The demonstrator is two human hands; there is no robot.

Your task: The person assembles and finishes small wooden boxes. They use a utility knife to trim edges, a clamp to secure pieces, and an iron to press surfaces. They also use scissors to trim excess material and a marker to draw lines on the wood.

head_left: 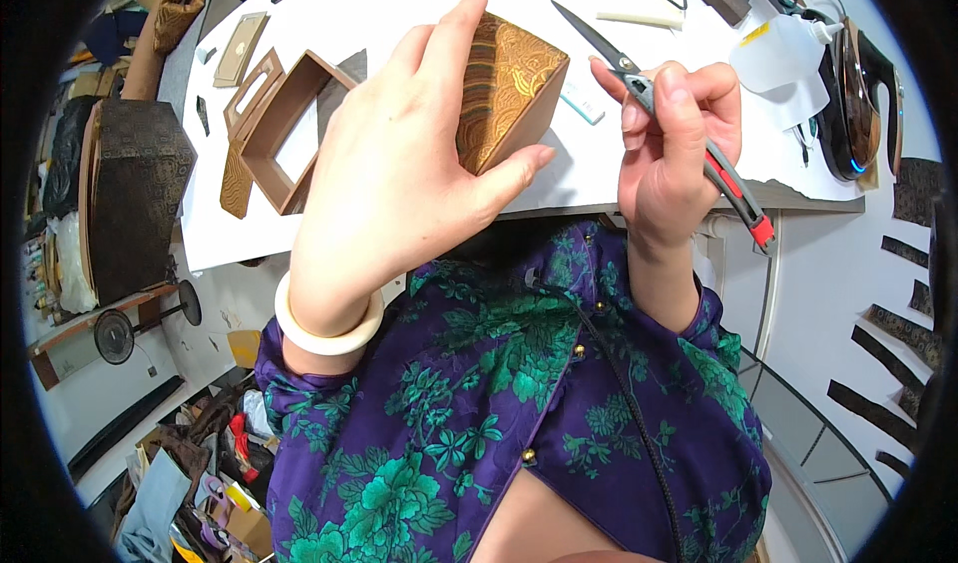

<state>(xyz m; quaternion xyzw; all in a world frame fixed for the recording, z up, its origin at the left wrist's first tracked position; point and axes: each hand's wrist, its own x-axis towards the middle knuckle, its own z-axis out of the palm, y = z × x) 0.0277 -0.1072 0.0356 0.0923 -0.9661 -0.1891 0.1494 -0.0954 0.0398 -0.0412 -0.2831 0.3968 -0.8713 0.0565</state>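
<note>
A box [514,84] covered in gold-brown patterned brocade stands on the white tabletop, with a plain brown side toward the right. My left hand [399,144] lies against its left and near side, fingers stretched out and thumb spread apart past the near corner. The palm hides part of the box. In my right hand [674,144] are pointed snips [733,189], with dark blades [589,34] shut together and directed up to the left, away from the box. Their grey and red handles run down past my palm.
An open brown box frame [269,159] and flat cut-out pieces [242,49] lie left of my left hand. A white bottle [788,54] and a dark appliance [858,94] stand at right. A small white-teal piece [582,104] lies between my hands.
</note>
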